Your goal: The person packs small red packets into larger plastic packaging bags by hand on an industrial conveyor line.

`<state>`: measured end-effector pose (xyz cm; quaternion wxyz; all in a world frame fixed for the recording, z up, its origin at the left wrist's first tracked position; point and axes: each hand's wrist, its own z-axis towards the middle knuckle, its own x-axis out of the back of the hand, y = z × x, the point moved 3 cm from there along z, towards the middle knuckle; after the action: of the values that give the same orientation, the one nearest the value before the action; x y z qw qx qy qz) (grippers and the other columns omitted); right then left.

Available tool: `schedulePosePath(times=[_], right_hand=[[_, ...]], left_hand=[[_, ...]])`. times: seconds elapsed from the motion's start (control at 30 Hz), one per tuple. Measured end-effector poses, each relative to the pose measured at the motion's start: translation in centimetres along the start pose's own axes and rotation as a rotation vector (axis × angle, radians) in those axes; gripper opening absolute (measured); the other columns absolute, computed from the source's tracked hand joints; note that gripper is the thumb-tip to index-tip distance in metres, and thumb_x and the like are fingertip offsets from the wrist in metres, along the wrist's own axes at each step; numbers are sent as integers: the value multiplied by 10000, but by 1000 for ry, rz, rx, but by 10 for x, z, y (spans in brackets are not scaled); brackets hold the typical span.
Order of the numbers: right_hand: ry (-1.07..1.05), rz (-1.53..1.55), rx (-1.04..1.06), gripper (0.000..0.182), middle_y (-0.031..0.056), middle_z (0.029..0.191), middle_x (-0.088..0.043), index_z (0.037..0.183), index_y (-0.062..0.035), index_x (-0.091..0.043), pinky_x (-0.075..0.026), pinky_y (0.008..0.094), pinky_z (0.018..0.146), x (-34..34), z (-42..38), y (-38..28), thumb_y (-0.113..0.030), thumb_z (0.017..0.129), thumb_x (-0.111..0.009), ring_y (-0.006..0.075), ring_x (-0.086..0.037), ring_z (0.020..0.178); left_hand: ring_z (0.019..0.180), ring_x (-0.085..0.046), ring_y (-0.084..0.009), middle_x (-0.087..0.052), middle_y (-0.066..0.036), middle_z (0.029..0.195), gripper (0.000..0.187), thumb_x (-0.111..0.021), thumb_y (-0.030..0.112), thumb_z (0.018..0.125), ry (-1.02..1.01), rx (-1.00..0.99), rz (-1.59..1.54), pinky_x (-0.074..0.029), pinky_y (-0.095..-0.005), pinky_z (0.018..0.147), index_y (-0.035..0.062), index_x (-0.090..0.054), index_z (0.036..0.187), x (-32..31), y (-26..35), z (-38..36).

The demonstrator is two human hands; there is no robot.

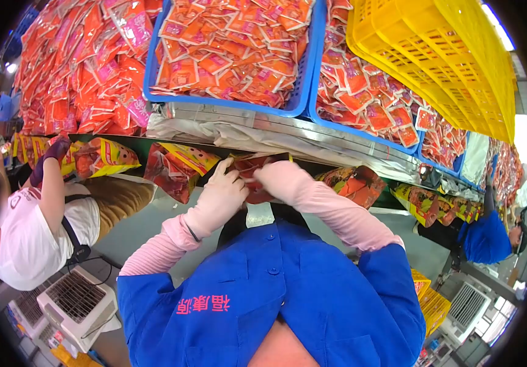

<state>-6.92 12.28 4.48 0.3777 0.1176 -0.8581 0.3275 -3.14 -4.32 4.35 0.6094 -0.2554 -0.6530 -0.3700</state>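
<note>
So the bag (258,194) is right in the middle, between the 2 gloved hands, just in front of the person's blue shirt (263,275). My guess is it handles light and floppy, thin glossy film that'd crumple easy and slide a bit under a glove, nothing you'd shatter. I'd pinch it by the top edge at both sides, not squeeze the belly, since film like that probably just folds in on you. Looks-wise it's dark red and shiny, but the hands cover most of it, so I can't read any print. Left hand (219,194) has its fingers bent in and looks to be pinching the bag's edge on that side; right hand (279,181) is at the other side with fingers curled, but it's blurry, so I can't tell if they're actually closed on anything. Either side there's a similar bag, the left neighbor (172,174) red with a yellow strip, the right neighbor (356,185) red and dark. Beyond those runs a crumpled white sheet (214,133), then a blue crate (227,104) loaded with little orange-red packets (233,49), and a tilted yellow crate (486,73) up at right. Off left, a co-worker in a white shirt (34,248) has a purple glove (57,148) by more bags.
</note>
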Motion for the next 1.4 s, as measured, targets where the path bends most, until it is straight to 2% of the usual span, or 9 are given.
schedulePosePath(times=[0.13, 0.3, 0.5, 0.6, 0.73, 0.83, 1.0, 1.17, 1.4], right_hand=[[-316, -109, -23, 359, 127, 1131, -750, 1231, -145, -710, -567, 455, 865, -205, 173, 41, -265, 911, -601, 290, -721, 1057], [-488, -43, -17, 388, 127, 1091, -746, 1195, -127, -734, -530, 459, 891, -63, 102, -12, -387, 968, -556, 330, -707, 1015], [267, 212, -164, 241, 137, 1033, -729, 1063, -113, -740, -544, 425, 882, 102, -40, 61, -215, 919, -575, 335, -692, 990], [595, -31, -718, 369, 196, 1095, -708, 1157, -83, -678, -532, 458, 899, 115, -54, 203, -342, 894, -679, 364, -679, 1036], [615, -211, -917, 299, 226, 1216, -663, 1127, -77, -687, -549, 482, 906, 82, -28, 288, -286, 926, -611, 388, -670, 1079], [626, -119, -865, 240, 227, 1083, -701, 1053, -62, -706, -545, 487, 899, 82, -39, 307, -186, 910, -558, 387, -678, 1035], [996, -105, -654, 258, 206, 954, -725, 1051, -26, -675, -551, 459, 818, 98, -106, 221, -162, 833, -651, 362, -706, 873], [801, 1058, -311, 245, 5, 960, -728, 1142, -40, -683, -529, 270, 761, 71, -120, 99, -113, 908, -680, 60, -629, 832], [252, -146, 15, 196, 151, 948, -677, 998, -26, -611, -582, 428, 734, -10, -33, 15, -179, 876, -621, 325, -708, 863]], left_hand=[[714, -621, -191, -564, -14, 664, 34, -630, 153, 760, 104, -83, -107, -420, -496, 1087, 149, -643, 729, -8, 8, -3], [786, -626, -229, -586, -30, 708, 100, -733, 166, 697, 108, 103, -201, -439, -504, 1027, 124, -645, 722, 11, -19, -8], [921, -632, -351, -670, -140, 948, 165, -702, 172, 837, 482, 556, 141, -465, -467, 860, 57, -652, 944, 39, -192, 59], [1022, -663, -349, -707, -166, 1043, 282, -696, 341, 867, -58, 928, 236, -493, -460, 901, 95, -712, 1004, -7, -257, 80], [990, -698, -360, -734, -184, 1015, 306, -679, 370, 877, -10, 974, 46, -531, -461, 891, 107, -742, 1020, -11, -266, 78], [959, -717, -307, -740, -161, 987, 234, -632, 168, 927, 469, 751, -243, -556, -395, 837, 23, -720, 1089, 3, -248, 48], [913, -689, -198, -719, -105, 977, 192, -664, -86, 806, 251, 390, -1046, -547, -319, 808, 33, -712, 948, 80, -35, 58], [1008, -645, -276, -694, -84, 963, 237, -750, 146, 718, 137, -13, -259, -468, -468, 996, 60, -699, 933, -13, 47, 79], [1167, -593, -273, -699, -100, 1025, 372, -773, 351, 734, -86, 24, -36, -317, -588, 1142, 54, -732, 952, 0, 28, 28]])
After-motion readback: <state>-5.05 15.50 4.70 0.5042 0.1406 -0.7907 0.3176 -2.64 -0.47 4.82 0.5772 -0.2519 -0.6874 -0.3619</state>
